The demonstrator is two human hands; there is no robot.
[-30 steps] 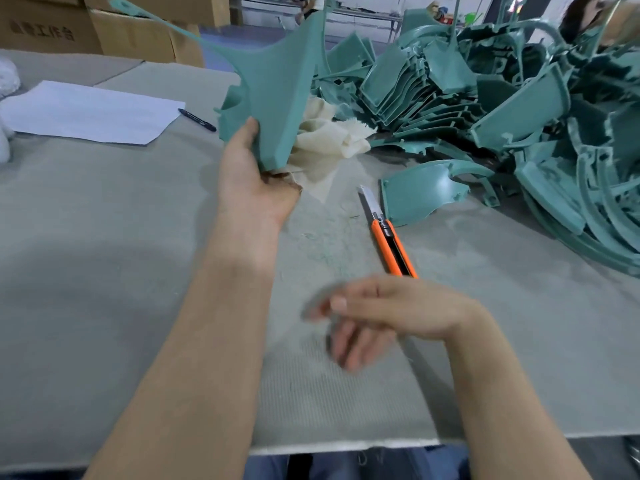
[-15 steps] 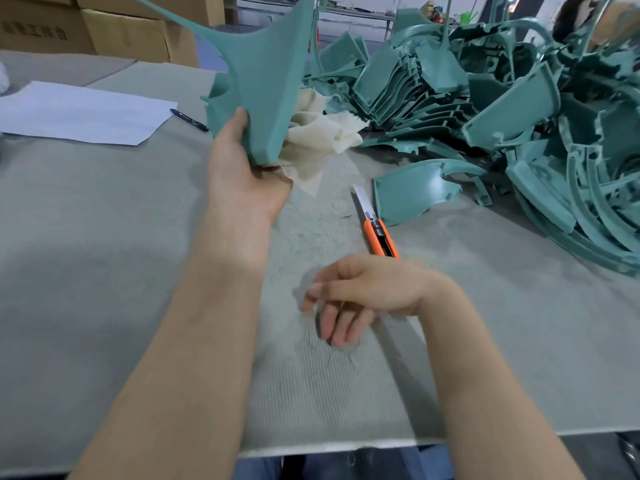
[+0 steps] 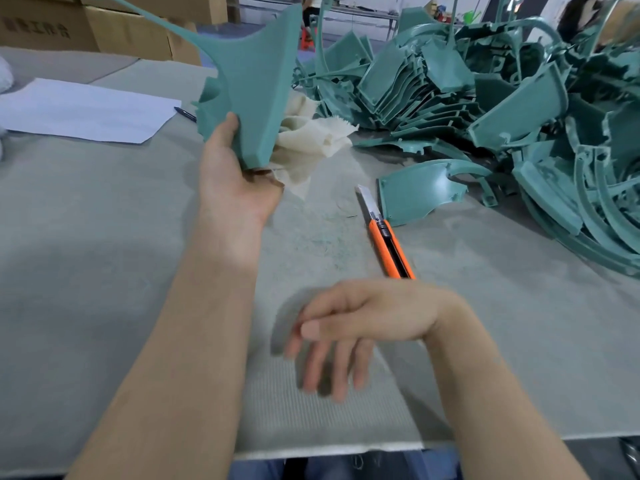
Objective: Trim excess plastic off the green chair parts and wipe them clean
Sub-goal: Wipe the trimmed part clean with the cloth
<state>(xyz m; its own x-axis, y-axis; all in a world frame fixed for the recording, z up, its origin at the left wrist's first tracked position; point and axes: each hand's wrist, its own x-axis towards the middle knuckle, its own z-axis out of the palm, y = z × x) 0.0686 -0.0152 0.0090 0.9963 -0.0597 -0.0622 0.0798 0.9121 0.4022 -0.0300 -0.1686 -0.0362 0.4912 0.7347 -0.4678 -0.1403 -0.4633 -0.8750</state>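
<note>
Paper (image 3: 83,112) and a pen (image 3: 185,113) lie far left on the counter (image 3: 104,254). The left hand (image 3: 235,178) grips a green part (image 3: 252,91), raised, with a cloth (image 3: 308,143) just behind. The right hand (image 3: 360,323) hangs blurred, its fingers (image 3: 341,372) loose, holding nothing. A knife (image 3: 388,237) lies beside a loose part (image 3: 415,192); the pile (image 3: 502,109) sits right.

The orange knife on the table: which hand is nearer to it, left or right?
Right. The right hand hovers open just on the near side of the handle end of the knife. The left hand is farther, left of the blade, gripping a green part.
</note>
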